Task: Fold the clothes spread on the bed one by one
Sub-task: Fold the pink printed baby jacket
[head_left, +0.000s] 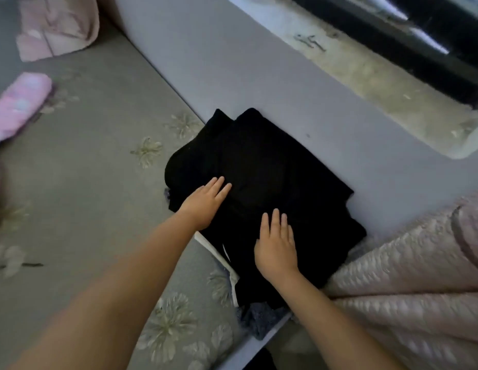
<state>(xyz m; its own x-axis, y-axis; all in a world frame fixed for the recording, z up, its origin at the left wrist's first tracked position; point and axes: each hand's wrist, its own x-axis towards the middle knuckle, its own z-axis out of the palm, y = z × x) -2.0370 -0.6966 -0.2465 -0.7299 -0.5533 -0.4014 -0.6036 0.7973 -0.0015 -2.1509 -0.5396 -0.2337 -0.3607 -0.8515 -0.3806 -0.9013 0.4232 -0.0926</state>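
The bed (pixel 80 166), covered by a grey sheet with a pale flower print, is filling the left and centre of the frame, with a plain grey bed frame edge (pixel 259 84) running diagonally from the upper centre to the right. A quilted pink blanket (pixel 408 276) is being shown bunched at the lower right, and a pink pillow (pixel 59 25) is lying at the upper left, with a rolled pink cloth (pixel 19 108) below it at the left edge. The black garment (pixel 259 169) is lying at the centre of the frame, already folded into a rough rectangle and resting partly on the sheet and partly on the frame edge; white and blue-grey fabric (pixel 259 319) is peeking out from beneath it at its lower edge, though what those pieces are cannot be told. The left hand (pixel 205 204) is being laid flat on the garment's left part, fingers straight and together, gripping nothing. The right hand (pixel 276 249) is likewise being pressed palm-down on the lower middle, fingers extended, holding nothing. The garment is judged to be soft, light and limp, likely to slump or unfold if lifted from one point, so it would best be taken along two opposite folded edges or supported from underneath with both palms.
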